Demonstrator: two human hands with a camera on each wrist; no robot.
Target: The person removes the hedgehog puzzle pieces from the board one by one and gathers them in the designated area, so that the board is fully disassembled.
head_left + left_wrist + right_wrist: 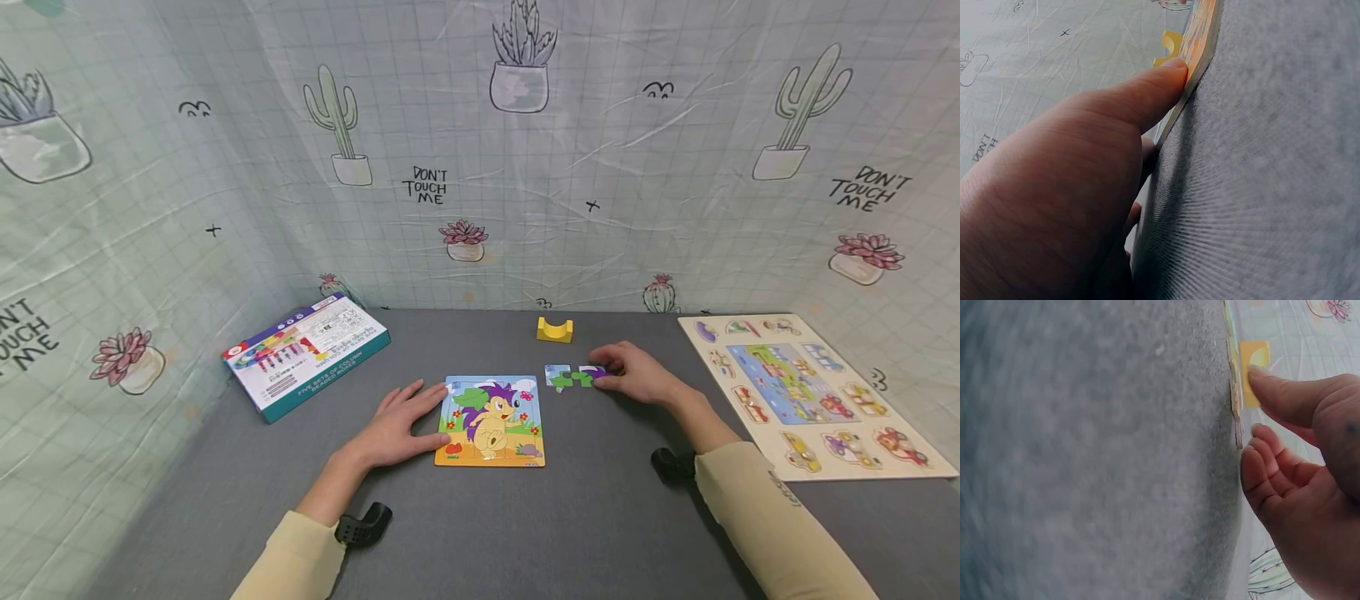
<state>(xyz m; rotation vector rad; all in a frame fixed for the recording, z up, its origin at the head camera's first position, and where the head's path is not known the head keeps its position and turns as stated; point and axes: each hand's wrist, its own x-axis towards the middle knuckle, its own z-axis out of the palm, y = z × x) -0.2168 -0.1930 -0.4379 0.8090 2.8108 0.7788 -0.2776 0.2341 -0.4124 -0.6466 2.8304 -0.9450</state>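
Note:
A square hedgehog jigsaw puzzle [491, 421] lies flat on the grey table in the head view. My left hand [397, 425] rests at its left side, fingers spread and the thumb on the border. In the left wrist view the thumb [1160, 84] touches the board's edge. To the right of the board, several loose puzzle pieces in green, blue and purple [570, 377] lie side by side. The thumb and curled fingers of my right hand [637, 372] hold the rightmost purple-and-white piece [592, 370] by its sides. Fingertips partly hide that piece.
A yellow block with a curved notch [555, 332] stands behind the loose pieces. On the left lies a white and teal box [307, 354]. A wooden picture board with vehicle shapes [817, 396] lies at right. Behind the table hangs a cactus-print cloth [525, 183].

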